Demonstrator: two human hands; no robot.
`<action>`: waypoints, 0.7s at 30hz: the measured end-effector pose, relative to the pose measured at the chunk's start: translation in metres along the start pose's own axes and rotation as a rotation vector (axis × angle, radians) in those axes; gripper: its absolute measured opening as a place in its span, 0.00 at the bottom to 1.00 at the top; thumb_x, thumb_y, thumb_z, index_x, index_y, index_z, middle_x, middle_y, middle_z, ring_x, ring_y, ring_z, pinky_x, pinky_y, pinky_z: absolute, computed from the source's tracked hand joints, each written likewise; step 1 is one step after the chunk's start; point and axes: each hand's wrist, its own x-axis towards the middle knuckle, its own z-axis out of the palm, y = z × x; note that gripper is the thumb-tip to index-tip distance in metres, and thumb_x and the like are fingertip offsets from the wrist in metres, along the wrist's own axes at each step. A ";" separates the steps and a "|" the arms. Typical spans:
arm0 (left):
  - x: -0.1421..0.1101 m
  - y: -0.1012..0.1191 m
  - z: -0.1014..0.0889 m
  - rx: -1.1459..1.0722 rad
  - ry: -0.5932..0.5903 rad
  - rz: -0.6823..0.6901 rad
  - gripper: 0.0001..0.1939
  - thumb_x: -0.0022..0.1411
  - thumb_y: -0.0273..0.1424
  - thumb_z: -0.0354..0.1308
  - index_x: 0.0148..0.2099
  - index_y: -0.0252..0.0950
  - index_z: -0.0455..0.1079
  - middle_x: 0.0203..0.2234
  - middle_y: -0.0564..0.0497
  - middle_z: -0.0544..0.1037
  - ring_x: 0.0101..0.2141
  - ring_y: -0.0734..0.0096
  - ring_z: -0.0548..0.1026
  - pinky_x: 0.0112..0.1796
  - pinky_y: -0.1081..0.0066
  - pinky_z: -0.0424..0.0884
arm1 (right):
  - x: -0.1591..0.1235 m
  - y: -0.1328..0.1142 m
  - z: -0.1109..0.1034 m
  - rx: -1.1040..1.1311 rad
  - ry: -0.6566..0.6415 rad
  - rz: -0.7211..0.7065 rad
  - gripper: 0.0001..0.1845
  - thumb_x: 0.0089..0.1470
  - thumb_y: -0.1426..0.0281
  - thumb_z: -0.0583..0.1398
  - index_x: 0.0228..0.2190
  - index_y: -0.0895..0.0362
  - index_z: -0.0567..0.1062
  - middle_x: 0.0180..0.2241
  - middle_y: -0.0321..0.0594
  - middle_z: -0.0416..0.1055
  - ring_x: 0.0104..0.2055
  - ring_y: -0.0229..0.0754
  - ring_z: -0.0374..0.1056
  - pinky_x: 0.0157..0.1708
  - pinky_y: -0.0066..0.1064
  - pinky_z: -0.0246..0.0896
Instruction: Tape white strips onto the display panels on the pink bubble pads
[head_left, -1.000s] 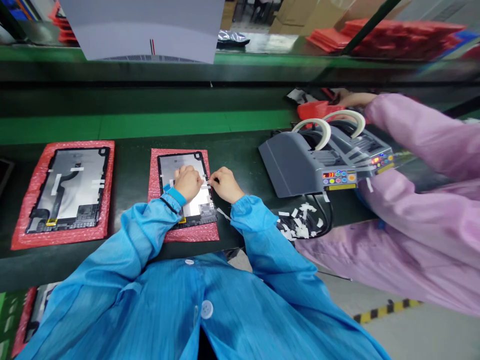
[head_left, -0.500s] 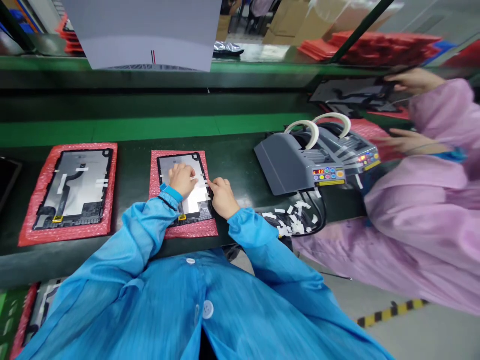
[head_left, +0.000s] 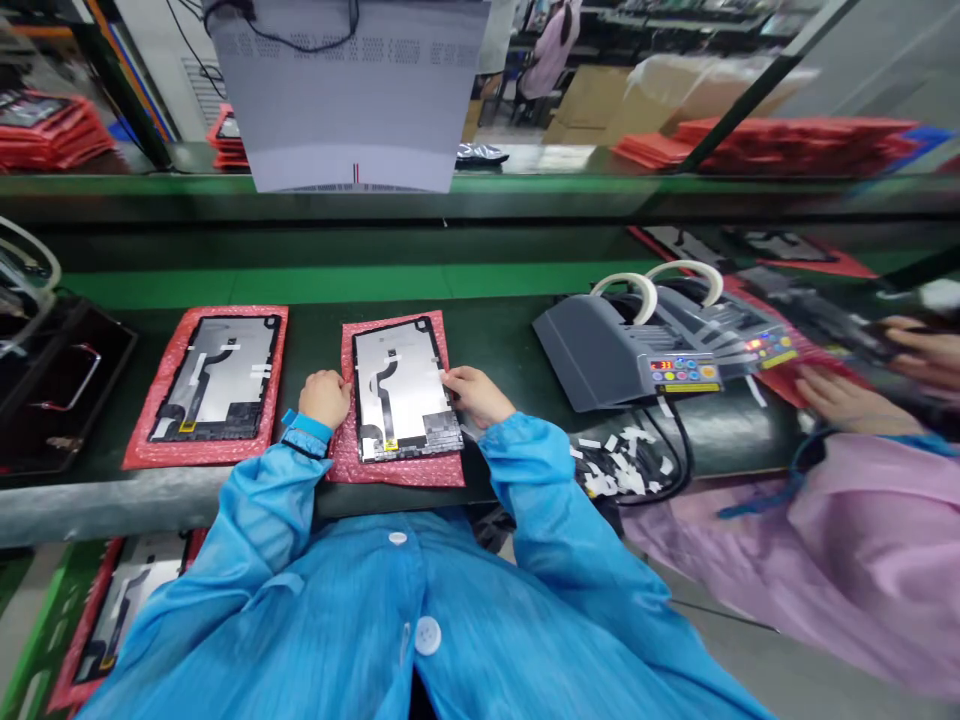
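Note:
A tablet screen panel (head_left: 409, 385) lies back side up on a red bubble-wrap bag (head_left: 397, 473), slightly turned on the bench. Its silver back carries a black flex cable (head_left: 387, 405) and bits of white tape. My right hand (head_left: 480, 396) pinches the panel's right edge between thumb and fingers. Over at the left, my left hand (head_left: 325, 400) is closed, its curled fingers against the bag's left edge; whatever they hold is hidden. A second panel (head_left: 225, 375) on its own red bag (head_left: 142, 450) lies further left.
Two grey tape dispensers (head_left: 592, 350) stand to the right, with white tape scraps (head_left: 626, 462) before them. A co-worker's hands (head_left: 847, 400) are at the far right. A dark box (head_left: 67, 390) stands at the left. A grey monitor back (head_left: 352, 110) hangs above the bench.
My left hand has gone from the panel's surface to the bag's left side. My right hand stays at the right edge, and the panel's flex cable is uncovered. The view has shifted left.

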 end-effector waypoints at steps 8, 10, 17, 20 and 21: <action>-0.006 -0.005 -0.004 -0.029 -0.037 0.041 0.13 0.63 0.28 0.49 0.40 0.28 0.74 0.39 0.38 0.78 0.45 0.57 0.74 0.48 0.66 0.67 | -0.020 0.014 -0.001 0.491 -0.288 0.113 0.16 0.34 0.81 0.66 0.29 0.58 0.73 0.25 0.37 0.76 0.26 0.39 0.72 0.29 0.30 0.71; -0.012 -0.010 -0.010 -0.060 -0.032 -0.010 0.13 0.63 0.28 0.48 0.41 0.29 0.73 0.39 0.38 0.78 0.43 0.58 0.75 0.45 0.67 0.68 | -0.021 0.008 0.005 0.479 -0.288 0.079 0.16 0.34 0.79 0.67 0.30 0.57 0.74 0.25 0.37 0.76 0.27 0.40 0.73 0.30 0.31 0.71; -0.018 -0.097 -0.080 -0.121 0.264 -0.250 0.11 0.63 0.31 0.50 0.41 0.32 0.70 0.37 0.43 0.78 0.40 0.61 0.76 0.40 0.69 0.69 | -0.009 -0.060 0.102 0.515 -0.504 -0.055 0.15 0.34 0.80 0.67 0.30 0.57 0.74 0.25 0.34 0.75 0.28 0.37 0.72 0.32 0.30 0.70; -0.006 -0.151 -0.105 -0.089 0.346 -0.358 0.10 0.61 0.32 0.52 0.39 0.33 0.71 0.35 0.43 0.78 0.39 0.60 0.76 0.39 0.69 0.69 | -0.006 -0.085 0.166 0.501 -0.497 -0.044 0.12 0.41 0.83 0.61 0.29 0.57 0.71 0.23 0.31 0.73 0.26 0.35 0.70 0.34 0.30 0.69; -0.001 -0.165 -0.107 -0.086 0.346 -0.385 0.09 0.60 0.32 0.53 0.38 0.33 0.71 0.34 0.43 0.78 0.38 0.60 0.76 0.39 0.69 0.68 | -0.005 -0.090 0.183 0.433 -0.470 -0.031 0.11 0.44 0.83 0.59 0.28 0.56 0.70 0.22 0.29 0.72 0.25 0.33 0.69 0.33 0.29 0.68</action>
